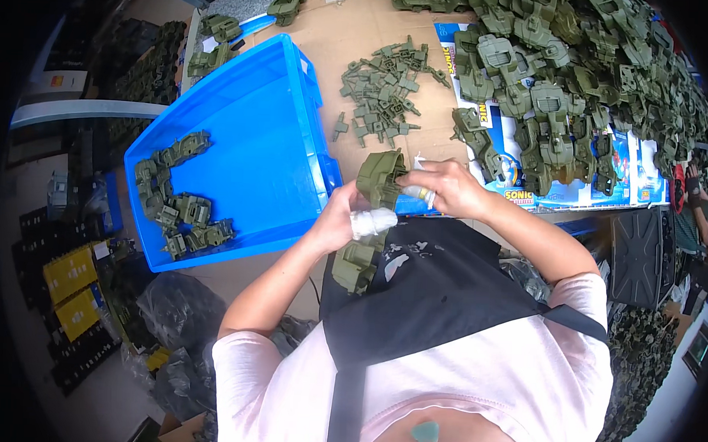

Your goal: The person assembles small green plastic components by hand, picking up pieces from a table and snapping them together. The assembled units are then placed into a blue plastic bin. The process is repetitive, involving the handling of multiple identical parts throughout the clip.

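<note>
An olive-green plastic toy vehicle body point(377, 177) is held upright in front of my apron. My left hand point(337, 218) is wrapped round its middle, with white wrapping on the thumb. The body's lower end point(355, 268) shows below that hand. At the upper right edge of the body, my right hand point(449, 187) has its fingers pinched together, white wrapping on one of them. Whatever lies between those fingertips is hidden. Just beyond both hands, small olive-green plastic parts point(386, 86) lie in a loose heap on the cardboard-covered table point(333, 25).
A blue plastic bin point(300, 87) stands at the left with several green vehicle bodies point(168, 191) inside. Many more bodies point(549, 99) are piled at the far right on printed sheets point(518, 197). A black case point(635, 258) stands to the right.
</note>
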The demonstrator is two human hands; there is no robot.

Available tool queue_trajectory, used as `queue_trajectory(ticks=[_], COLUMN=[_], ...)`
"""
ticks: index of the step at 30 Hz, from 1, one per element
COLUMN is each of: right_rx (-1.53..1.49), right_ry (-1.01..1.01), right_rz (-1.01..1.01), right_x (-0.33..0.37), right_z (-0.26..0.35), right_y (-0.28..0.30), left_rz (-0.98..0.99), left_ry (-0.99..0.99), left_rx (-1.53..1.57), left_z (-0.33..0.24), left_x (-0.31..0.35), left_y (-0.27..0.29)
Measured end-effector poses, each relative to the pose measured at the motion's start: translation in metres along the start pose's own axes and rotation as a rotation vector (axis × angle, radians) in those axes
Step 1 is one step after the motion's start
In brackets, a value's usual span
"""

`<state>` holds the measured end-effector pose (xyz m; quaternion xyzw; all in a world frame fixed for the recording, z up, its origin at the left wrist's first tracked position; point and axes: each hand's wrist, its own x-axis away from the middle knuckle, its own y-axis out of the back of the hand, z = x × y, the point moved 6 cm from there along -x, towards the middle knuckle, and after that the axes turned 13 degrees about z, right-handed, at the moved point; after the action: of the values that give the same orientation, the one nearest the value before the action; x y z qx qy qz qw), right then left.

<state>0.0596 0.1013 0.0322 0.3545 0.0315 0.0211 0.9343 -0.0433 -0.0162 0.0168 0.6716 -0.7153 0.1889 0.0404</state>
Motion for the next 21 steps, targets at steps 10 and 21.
queue_trajectory(ticks=[10,21], right_rx=[-0.146,0.671], right_ry=[0.124,-0.045], right_rz=[0.206,0.161], right_x=[-0.043,-0.174], right_z=[-0.006,-0.156], right_y=[-0.009,-0.1], left_rz=[-0.158,-0.493], left_ry=[0.169,-0.137], left_rx=[0.12,0.66], left_z=[0.021,0.015], left_x=[0.03,0.069], left_y=[0.031,0.078])
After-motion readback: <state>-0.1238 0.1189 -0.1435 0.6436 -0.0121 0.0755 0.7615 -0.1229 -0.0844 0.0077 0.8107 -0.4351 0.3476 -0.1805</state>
